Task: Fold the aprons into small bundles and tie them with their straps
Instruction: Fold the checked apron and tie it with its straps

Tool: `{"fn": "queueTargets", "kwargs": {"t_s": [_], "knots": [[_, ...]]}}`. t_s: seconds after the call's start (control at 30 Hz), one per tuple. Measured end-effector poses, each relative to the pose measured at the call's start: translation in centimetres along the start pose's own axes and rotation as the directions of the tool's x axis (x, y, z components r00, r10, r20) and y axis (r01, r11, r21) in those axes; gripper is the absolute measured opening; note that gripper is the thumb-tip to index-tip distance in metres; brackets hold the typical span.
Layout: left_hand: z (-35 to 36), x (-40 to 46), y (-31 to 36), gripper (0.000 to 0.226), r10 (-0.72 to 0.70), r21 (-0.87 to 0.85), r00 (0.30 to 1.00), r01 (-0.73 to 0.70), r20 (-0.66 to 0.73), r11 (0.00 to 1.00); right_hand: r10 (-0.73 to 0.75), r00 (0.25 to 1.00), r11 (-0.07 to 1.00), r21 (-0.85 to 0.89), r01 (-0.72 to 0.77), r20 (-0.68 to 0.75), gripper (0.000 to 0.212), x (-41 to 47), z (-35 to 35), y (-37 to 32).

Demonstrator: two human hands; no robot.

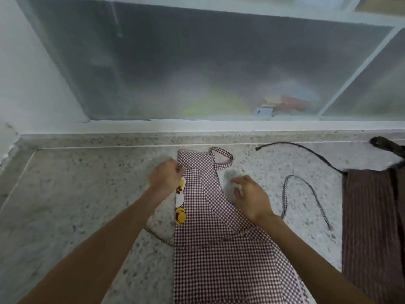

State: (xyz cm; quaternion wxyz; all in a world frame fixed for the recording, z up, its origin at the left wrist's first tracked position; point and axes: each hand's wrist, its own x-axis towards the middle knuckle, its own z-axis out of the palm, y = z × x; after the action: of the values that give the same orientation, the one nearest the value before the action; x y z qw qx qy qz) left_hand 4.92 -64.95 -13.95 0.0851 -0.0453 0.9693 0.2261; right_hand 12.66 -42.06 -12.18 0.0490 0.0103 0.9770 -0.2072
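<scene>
A brown-and-white checked apron [219, 249] lies flat on the speckled stone counter [87, 194], folded lengthwise with its neck loop [221, 157] at the far end. A yellow and white printed patch [180, 205] shows along its left fold. My left hand [165, 175] pinches the apron's upper left edge. My right hand [249, 196] rests on the apron's right edge, fingers bent and blurred. One checked strap [306, 189] trails off to the right, another strap [157, 235] pokes out at the left under my forearm.
A dark brown striped apron [372, 227] lies at the right, its black strap [306, 152] curling across the counter's back. A white sill and a frosted sliding window [197, 73] stand behind the counter. A wall closes off the left.
</scene>
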Motion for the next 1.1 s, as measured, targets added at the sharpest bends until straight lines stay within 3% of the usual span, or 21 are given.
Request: {"fn": "queueTargets", "kwargs": {"t_s": [0.1,0.2,0.27,0.33,0.4,0.47,0.53,0.6,0.67,0.73,0.8,0.87,0.9,1.0,1.1], "knots": [[0.4,3.5,0.7,0.054,-0.023,-0.124,0.998,0.031,0.065,0.992,0.006,0.999,0.999,-0.034,-0.005,0.05,0.046,3.8,0.3,-1.2],[0.5,3.9,1.1,0.078,0.104,-0.13,0.994,-0.101,0.017,0.986,0.051,0.993,0.989,-0.145,-0.034,0.11,0.05,6.2,0.5,-1.6],[0.2,3.7,1.3,0.073,0.194,-0.062,0.98,-0.196,-0.044,0.979,0.045,0.991,0.976,-0.217,-0.017,0.125,0.037,8.0,0.2,-1.6],[0.2,3.2,1.0,0.049,0.367,-0.08,0.93,-0.367,-0.022,0.927,0.018,0.995,0.979,-0.206,0.003,0.099,0.024,9.2,-1.1,-1.6],[0.5,2.5,0.3,0.025,0.571,-0.131,0.817,-0.559,0.079,0.818,0.027,1.0,0.999,-0.034,-0.027,-0.004,0.016,10.4,-2.9,-1.7],[0.5,1.8,-0.3,0.02,0.684,-0.098,0.715,-0.677,0.148,0.729,0.133,0.967,0.957,0.282,-0.067,-0.22,0.011,11.8,-4.8,-2.1],[0.6,1.6,-0.9,0.032,0.67,-0.055,0.709,-0.676,0.22,0.734,0.322,0.869,0.801,0.597,-0.039,-0.376,0.008,12.8,-6.1,-2.1],[0.5,1.4,-1.1,0.04,0.652,-0.047,0.717,-0.663,0.248,0.747,0.353,0.859,0.738,0.675,-0.013,-0.37,0.012,13.2,-6.8,-1.2],[0.2,1.2,-0.6,0.055,0.611,-0.077,0.776,-0.607,0.155,0.791,0.236,0.949,0.783,0.62,-0.058,-0.21,0.028,12.6,-7.2,0.1],[-0.2,1.6,-0.1,0.057,0.443,-0.131,0.897,-0.438,0.004,0.889,0.196,0.975,0.898,0.418,-0.136,-0.102,0.039,11.5,-7.1,1.9],[-0.3,2.4,0.0,0.045,0.319,-0.17,0.946,-0.325,-0.061,0.93,0.234,0.949,0.966,0.16,-0.202,-0.21,0.037,10.2,-6.9,2.7],[-0.1,3.2,0.4,0.04,0.305,-0.159,0.952,-0.305,-0.026,0.939,0.088,0.949,0.996,0.046,-0.078,-0.304,0.023,9.6,-6.3,2.3],[0.0,3.6,0.8,0.042,0.28,-0.156,0.96,-0.275,0.008,0.949,-0.018,0.966,1.0,0.019,0.024,-0.258,0.018,9.8,-5.6,1.8],[0.4,4.9,2.8,0.055,0.157,-0.187,0.98,-0.132,0.124,0.974,-0.256,0.965,0.961,-0.091,0.261,0.063,0.028,11.3,-3.2,0.9],[1.0,6.2,4.0,0.027,0.137,-0.109,0.984,-0.124,0.111,0.986,-0.286,0.924,0.907,-0.239,0.347,0.254,0.033,12.9,-1.9,0.9]]}}
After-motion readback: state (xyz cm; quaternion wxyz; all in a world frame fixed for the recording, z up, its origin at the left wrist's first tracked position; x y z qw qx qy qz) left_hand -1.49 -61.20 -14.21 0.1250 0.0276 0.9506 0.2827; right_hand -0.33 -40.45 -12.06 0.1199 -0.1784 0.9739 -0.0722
